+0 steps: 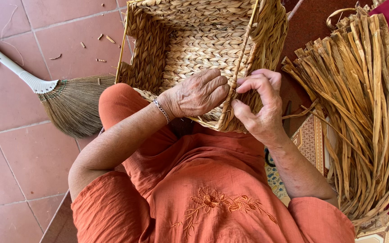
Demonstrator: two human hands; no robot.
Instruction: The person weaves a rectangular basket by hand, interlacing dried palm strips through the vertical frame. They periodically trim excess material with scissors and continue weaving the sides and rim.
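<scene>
Weaving the basket rim on my lap

The basket [190, 49] is square, plaited from pale tan straw, lying tipped against my knee with its open mouth facing me. My left hand [198, 94] lies curled over the near rim, fingers [219, 87] bent narrow and pressing the weave. My right hand [260, 105] pinches a straw strand [241, 54] at the rim, fingers closed on it. A bundle of loose straw [361, 121] lies right of the basket; a broom [64, 99] lies left.
</scene>
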